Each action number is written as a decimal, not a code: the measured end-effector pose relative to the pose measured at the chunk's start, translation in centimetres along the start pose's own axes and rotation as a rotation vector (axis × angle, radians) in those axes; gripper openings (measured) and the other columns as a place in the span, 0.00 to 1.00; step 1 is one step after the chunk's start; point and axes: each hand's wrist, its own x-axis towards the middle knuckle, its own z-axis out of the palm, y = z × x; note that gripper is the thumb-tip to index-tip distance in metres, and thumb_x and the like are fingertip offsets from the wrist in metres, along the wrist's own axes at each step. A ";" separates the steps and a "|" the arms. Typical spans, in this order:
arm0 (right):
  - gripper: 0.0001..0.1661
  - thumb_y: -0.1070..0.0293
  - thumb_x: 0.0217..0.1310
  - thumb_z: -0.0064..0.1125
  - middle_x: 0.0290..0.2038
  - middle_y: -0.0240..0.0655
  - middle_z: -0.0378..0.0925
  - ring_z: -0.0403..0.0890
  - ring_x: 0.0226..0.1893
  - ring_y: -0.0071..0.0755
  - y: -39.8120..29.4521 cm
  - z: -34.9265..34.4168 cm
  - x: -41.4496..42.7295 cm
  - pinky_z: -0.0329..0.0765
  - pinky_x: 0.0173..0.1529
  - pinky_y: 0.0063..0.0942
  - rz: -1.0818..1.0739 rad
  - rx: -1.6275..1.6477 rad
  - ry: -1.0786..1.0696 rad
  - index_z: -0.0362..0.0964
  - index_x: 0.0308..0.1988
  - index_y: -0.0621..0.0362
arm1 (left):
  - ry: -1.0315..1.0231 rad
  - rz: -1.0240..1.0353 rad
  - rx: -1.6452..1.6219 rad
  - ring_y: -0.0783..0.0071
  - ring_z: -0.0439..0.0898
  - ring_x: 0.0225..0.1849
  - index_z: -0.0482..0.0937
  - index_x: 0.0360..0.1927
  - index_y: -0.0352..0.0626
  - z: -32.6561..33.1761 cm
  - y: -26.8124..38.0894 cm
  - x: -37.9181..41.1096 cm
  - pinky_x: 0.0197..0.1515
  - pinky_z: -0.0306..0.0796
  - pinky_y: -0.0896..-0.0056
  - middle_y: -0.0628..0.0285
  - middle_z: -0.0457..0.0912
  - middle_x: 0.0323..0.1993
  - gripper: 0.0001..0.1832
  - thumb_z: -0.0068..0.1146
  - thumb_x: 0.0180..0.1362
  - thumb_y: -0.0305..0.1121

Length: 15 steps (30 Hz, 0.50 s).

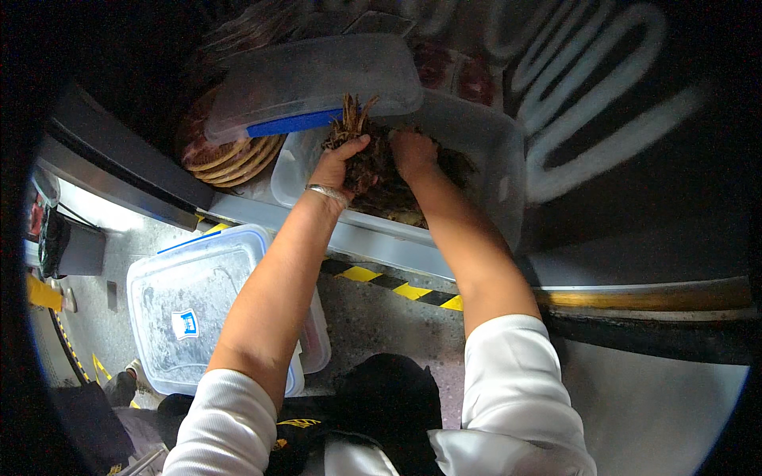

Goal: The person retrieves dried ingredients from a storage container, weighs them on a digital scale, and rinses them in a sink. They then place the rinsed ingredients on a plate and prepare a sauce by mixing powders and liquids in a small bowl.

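My left hand (333, 169) grips a bundle of dark brown, stringy dried plant matter (355, 122), with stiff stalk ends sticking up past the thumb. Beside it, my right hand (415, 153) is curled into the same dark material, its fingertips hidden from view. Both hands are inside a translucent plastic tub (494, 160), where more of the brown matter (390, 209) lies at the bottom. A clear lid with a blue clip (294, 123) rests slanted over the tub's far left part.
Stacked round, tan-edged pieces (241, 160) stand left of the tub. Frosted coils (595, 119) line the dark wall at right. Yellow-black tape (411, 290) marks the front ledge. A lidded plastic box (196, 285) sits below on the left. Another person's foot (69, 300) shows far left.
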 end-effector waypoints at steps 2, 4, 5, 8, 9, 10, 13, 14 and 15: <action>0.20 0.71 0.52 0.54 0.42 0.45 0.73 0.78 0.40 0.44 1.0 0.6 0.0 0.77 0.37 0.38 -0.014 0.095 0.005 0.66 0.48 0.59 | 0.003 -0.003 0.002 0.70 0.77 0.32 0.75 0.38 0.48 -0.1 -0.1 0.2 0.26 0.72 0.68 0.65 0.79 0.32 0.14 0.61 0.47 0.37; 0.24 0.70 0.51 0.56 0.40 0.45 0.73 0.78 0.36 0.41 2.8 1.3 0.5 0.77 0.37 0.38 0.021 0.300 0.015 0.63 0.50 0.60 | 0.044 -0.014 -0.010 0.70 0.77 0.32 0.75 0.38 0.46 0.7 0.1 -0.3 0.25 0.74 0.68 0.64 0.78 0.33 0.16 0.61 0.46 0.37; 0.27 0.70 0.51 0.56 0.40 0.43 0.73 0.78 0.35 0.39 4.0 1.1 0.8 0.77 0.36 0.36 0.093 0.534 -0.103 0.61 0.52 0.59 | 0.068 -0.018 -0.014 0.70 0.77 0.31 0.75 0.39 0.45 0.8 0.2 -0.5 0.25 0.74 0.67 0.63 0.78 0.33 0.16 0.62 0.46 0.37; 0.32 0.69 0.50 0.57 0.40 0.38 0.72 0.75 0.34 0.32 6.8 -2.6 -0.2 0.75 0.35 0.30 0.271 1.011 -0.355 0.58 0.55 0.58 | 0.038 -0.043 -0.009 0.70 0.77 0.32 0.75 0.40 0.46 0.0 0.1 -0.1 0.25 0.74 0.67 0.62 0.77 0.33 0.18 0.63 0.45 0.38; 0.32 0.69 0.49 0.57 0.40 0.36 0.72 0.73 0.34 0.30 7.5 -3.9 -0.9 0.74 0.34 0.27 0.301 1.025 -0.356 0.57 0.55 0.58 | 0.030 -0.046 0.004 0.70 0.76 0.33 0.74 0.40 0.46 -0.1 0.0 0.0 0.25 0.74 0.67 0.62 0.77 0.34 0.19 0.63 0.45 0.38; 0.32 0.68 0.49 0.58 0.40 0.35 0.72 0.73 0.34 0.29 8.0 -4.7 -1.7 0.73 0.33 0.27 0.293 1.081 -0.291 0.58 0.55 0.58 | 0.024 -0.046 0.017 0.70 0.76 0.33 0.74 0.41 0.46 -0.1 0.0 0.1 0.26 0.74 0.67 0.63 0.77 0.35 0.20 0.63 0.45 0.39; 0.31 0.64 0.48 0.60 0.41 0.34 0.71 0.72 0.36 0.28 9.1 -6.5 -3.2 0.72 0.33 0.26 0.237 1.182 -0.194 0.59 0.53 0.58 | 0.028 -0.049 0.035 0.70 0.76 0.34 0.73 0.44 0.47 0.2 0.0 -0.1 0.27 0.75 0.66 0.63 0.77 0.37 0.23 0.64 0.44 0.40; 0.31 0.63 0.47 0.60 0.41 0.33 0.71 0.72 0.36 0.28 9.2 -7.2 -3.3 0.71 0.33 0.27 0.195 1.171 -0.227 0.60 0.52 0.57 | 0.033 -0.051 0.038 0.70 0.76 0.34 0.72 0.45 0.47 0.3 -0.1 -0.2 0.27 0.75 0.66 0.63 0.77 0.38 0.24 0.65 0.44 0.41; 0.31 0.62 0.47 0.61 0.41 0.33 0.71 0.72 0.36 0.28 9.2 -8.0 -3.5 0.71 0.33 0.27 0.155 1.160 -0.257 0.60 0.52 0.57 | 0.038 -0.065 0.051 0.70 0.77 0.34 0.73 0.44 0.48 0.3 -0.1 0.0 0.27 0.75 0.66 0.63 0.78 0.37 0.22 0.63 0.45 0.42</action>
